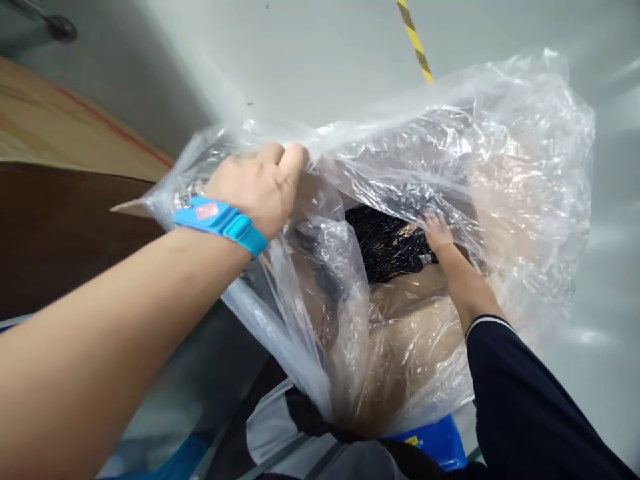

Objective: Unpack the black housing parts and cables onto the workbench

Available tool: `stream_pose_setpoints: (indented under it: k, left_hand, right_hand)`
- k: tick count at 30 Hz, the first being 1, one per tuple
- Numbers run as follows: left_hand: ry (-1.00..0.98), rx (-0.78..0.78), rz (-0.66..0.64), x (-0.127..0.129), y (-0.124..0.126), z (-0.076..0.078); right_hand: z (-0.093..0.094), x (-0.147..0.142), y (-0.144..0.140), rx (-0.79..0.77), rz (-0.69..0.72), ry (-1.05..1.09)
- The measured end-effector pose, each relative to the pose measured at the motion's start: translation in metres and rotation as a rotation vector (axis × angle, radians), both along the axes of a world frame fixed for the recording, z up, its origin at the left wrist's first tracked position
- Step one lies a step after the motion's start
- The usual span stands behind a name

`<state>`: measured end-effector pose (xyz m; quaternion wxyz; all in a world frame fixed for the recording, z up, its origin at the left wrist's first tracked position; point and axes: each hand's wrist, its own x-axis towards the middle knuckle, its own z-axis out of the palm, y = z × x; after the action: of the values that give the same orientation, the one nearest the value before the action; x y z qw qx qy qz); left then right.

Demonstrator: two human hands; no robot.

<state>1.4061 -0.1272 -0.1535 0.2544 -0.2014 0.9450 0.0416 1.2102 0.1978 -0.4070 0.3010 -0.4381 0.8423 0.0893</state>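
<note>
A large clear plastic bag (530,160) lines a cardboard box (410,333), its loose edges spread over the sides. At the bag's far left edge, my left hand (255,183) is closed on a fold of the plastic; a blue wrist strap (220,223) is around that wrist. My right hand (439,230) reaches down into the opening and touches the plastic at its right side, fingers stretched out and partly blurred behind the film. Down in the box lies a tangled heap of thin black glossy strands (385,243), possibly cables; their exact kind I cannot make out.
Another cardboard box (75,133) with a red line stands at the left. A blue plastic bin (440,443) sits at the bottom, close to my body. Yellow-and-black tape (415,40) marks the grey floor (325,60) beyond the bag.
</note>
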Motion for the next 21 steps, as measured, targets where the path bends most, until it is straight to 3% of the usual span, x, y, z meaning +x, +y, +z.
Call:
stream_pose_setpoints:
  k: [2, 4, 5, 7, 9, 12, 14, 16, 18, 21]
  left_hand:
    - [-0.040, -0.043, -0.042, 0.001, 0.000, 0.002]
    - [-0.063, -0.064, -0.047, 0.002, 0.000, 0.002]
    - [-0.065, -0.063, -0.036, 0.002, 0.000, 0.001]
    - [-0.057, -0.039, 0.010, 0.002, -0.001, -0.002]
    - [-0.047, -0.017, 0.064, 0.002, -0.002, -0.005]
    - [-0.059, -0.004, 0.044, 0.004, -0.004, -0.007]
    - [-0.084, -0.001, -0.012, 0.005, -0.004, -0.007]
    - [-0.100, -0.012, -0.018, 0.006, -0.003, -0.005]
    - [-0.095, -0.020, 0.021, 0.006, -0.002, -0.004]
    - [-0.046, 0.016, 0.059, 0.005, 0.000, -0.003]
  right_hand:
    - [0.011, 0.027, -0.007, -0.033, -0.043, -0.001]
    - [0.033, 0.086, -0.015, -0.072, -0.080, -0.073]
    - [0.048, 0.126, -0.021, -0.100, -0.095, -0.138]
    - [0.080, 0.222, -0.042, -0.341, -0.313, -0.510]
    - [0.111, 0.317, -0.076, -0.568, -0.316, -0.872]
    - [0.142, 0.411, -0.136, -0.603, -0.268, -0.995]
    - [0.148, 0.431, -0.167, -0.572, -0.264, -1.048]
    - [0.144, 0.429, -0.178, -0.559, -0.232, -1.071]
    - [0.133, 0.412, -0.165, -0.598, -0.175, -1.059]
    - [0.109, 0.369, -0.114, -0.644, -0.192, -0.940]
